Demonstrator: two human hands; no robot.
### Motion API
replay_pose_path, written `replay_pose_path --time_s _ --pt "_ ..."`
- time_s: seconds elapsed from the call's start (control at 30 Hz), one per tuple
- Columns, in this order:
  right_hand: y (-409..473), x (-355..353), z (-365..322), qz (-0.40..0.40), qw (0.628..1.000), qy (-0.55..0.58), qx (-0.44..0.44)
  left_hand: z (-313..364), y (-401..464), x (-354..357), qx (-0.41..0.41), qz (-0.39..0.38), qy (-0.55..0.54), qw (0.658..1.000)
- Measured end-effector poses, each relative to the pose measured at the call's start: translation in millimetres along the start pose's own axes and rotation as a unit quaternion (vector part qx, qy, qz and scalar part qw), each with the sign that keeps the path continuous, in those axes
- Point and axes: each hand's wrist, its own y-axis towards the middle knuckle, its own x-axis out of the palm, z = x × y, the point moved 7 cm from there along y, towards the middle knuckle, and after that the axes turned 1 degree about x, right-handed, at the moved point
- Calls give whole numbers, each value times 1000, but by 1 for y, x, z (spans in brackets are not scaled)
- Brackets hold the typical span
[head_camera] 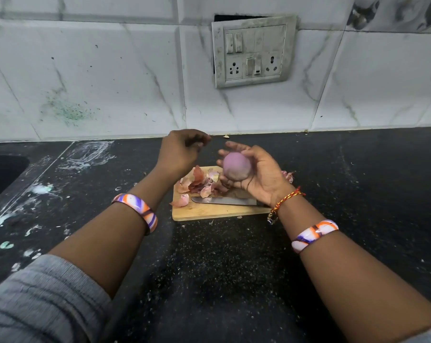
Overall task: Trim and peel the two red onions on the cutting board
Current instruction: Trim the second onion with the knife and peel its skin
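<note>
The left hand (pixel 182 151) hovered above the far left corner of the cutting board (pixel 209 212), fingers loosely curled with their tips drawn together; whether they pinched a scrap of skin could not be told. Below it, a heap of onion skins (pixel 201 183) lay on the board, and a knife (pixel 224 200) lay flat just nearer. To the right, a peeled red onion (pixel 236 166) sat cupped in the upturned right hand (pixel 256 173), fingers curled round it, raised over the board on the dark surface (pixel 222 268). No writing could be read.
</note>
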Motion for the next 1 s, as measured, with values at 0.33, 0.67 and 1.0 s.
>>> replay_pose_path --time_s 0.33,0.67,1.0 --pt "-2 6 -3 -26 990 139 -10 15 -9 6 33 -37 -10 999" --pt "1 10 0 -2 973 231 18 36 -18 28 74 -119 62 988" --pt "-2 -2 1 6 997 0 75 27 -20 42 59 -163 36 984"
